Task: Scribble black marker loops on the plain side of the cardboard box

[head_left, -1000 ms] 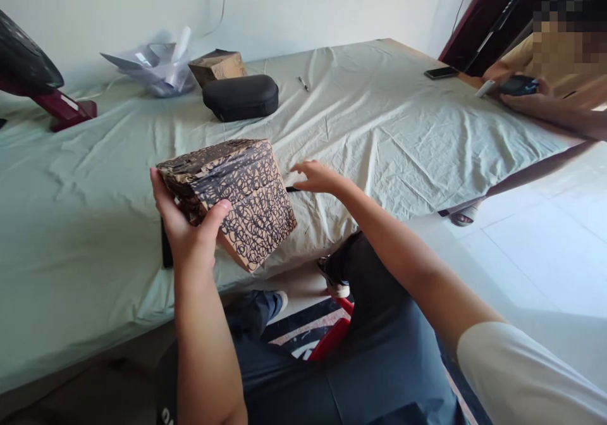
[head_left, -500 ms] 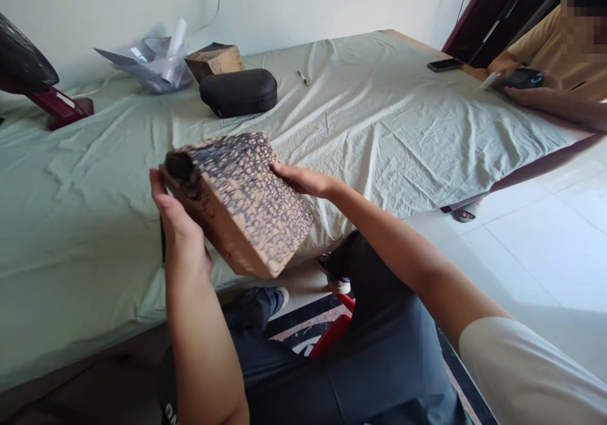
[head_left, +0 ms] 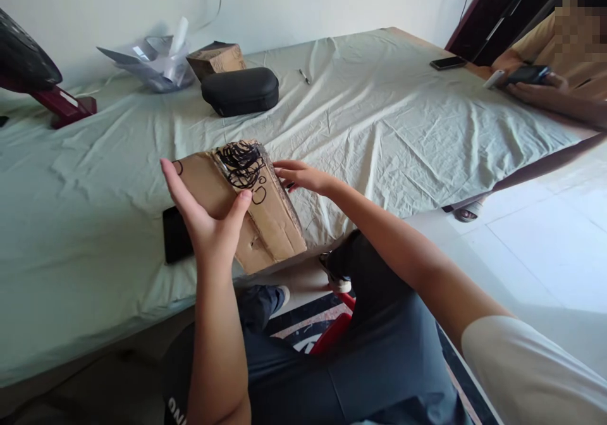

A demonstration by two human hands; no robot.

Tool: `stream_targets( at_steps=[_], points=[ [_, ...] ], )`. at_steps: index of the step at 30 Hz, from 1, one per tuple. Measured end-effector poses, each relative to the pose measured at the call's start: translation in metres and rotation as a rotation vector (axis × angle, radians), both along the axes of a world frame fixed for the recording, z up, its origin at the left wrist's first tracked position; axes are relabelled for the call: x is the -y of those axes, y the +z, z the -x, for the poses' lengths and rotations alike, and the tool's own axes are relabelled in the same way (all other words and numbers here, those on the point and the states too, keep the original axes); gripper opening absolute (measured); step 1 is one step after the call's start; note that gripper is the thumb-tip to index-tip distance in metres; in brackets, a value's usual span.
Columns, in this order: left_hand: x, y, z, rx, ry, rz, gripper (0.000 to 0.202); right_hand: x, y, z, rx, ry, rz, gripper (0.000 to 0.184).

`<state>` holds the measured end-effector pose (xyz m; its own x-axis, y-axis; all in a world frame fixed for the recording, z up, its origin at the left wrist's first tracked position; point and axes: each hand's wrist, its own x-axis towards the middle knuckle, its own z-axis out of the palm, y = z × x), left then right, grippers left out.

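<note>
A brown cardboard box point(head_left: 275, 229) is tilted at the near edge of the cloth-covered surface, its plain taped side with black scribbles facing up. My left hand point(head_left: 208, 222) is spread wide over its left part, thumb on the taped face and fingers reaching past the far left side. Against the right edge, where a dark printed side shows as a thin strip, lie the curled fingers of my right hand point(head_left: 303, 178). The box is between both hands; its underside is hidden. Partly behind my left wrist lies a flat black object point(head_left: 176, 235).
Further back are a black zip case point(head_left: 241, 92), a smaller cardboard box point(head_left: 220, 58), a clear plastic bag of items point(head_left: 165, 71) and a pen point(head_left: 304, 76). A dark red stand point(head_left: 71, 107) is at left. At right, a person's hands point(head_left: 540, 90) hold a dark device near a phone point(head_left: 448, 63).
The box has been turned over between my hands, from its dark patterned face to the plain scribbled one. My left hand has shifted right onto that face, uncovering the flat black object.
</note>
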<state>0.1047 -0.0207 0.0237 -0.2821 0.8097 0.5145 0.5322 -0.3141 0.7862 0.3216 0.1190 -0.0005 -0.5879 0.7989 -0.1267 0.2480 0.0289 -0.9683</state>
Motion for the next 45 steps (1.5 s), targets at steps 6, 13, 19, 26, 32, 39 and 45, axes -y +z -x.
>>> stream_targets(
  at_steps=[6,13,19,26,32,39,45],
  points=[
    [-0.007,-0.014,-0.012,0.086,-0.034,0.086,0.119,-0.008,-0.014,-0.008,0.779,-0.03,-0.481,0.055],
    [-0.008,-0.014,-0.014,0.095,-0.036,0.091,0.12,-0.007,-0.026,-0.006,0.916,-0.037,-0.465,0.041],
    [-0.003,-0.009,-0.018,0.098,-0.03,0.107,0.121,-0.013,-0.024,-0.004,0.861,-0.062,-0.465,0.038],
    [-0.002,-0.005,-0.02,0.092,-0.021,0.118,0.12,-0.014,-0.02,-0.003,0.804,-0.116,-0.459,0.04],
    [-0.002,-0.005,-0.02,0.075,-0.035,0.113,0.121,-0.01,-0.016,-0.005,0.847,-0.12,-0.408,0.051],
    [-0.002,-0.008,-0.02,0.071,-0.038,0.107,0.117,0.003,0.017,-0.027,0.962,-0.088,-0.319,0.062],
    [-0.004,-0.01,-0.019,0.07,-0.05,0.094,0.115,0.01,0.036,-0.035,0.513,-0.248,-0.269,0.059]
  ],
)
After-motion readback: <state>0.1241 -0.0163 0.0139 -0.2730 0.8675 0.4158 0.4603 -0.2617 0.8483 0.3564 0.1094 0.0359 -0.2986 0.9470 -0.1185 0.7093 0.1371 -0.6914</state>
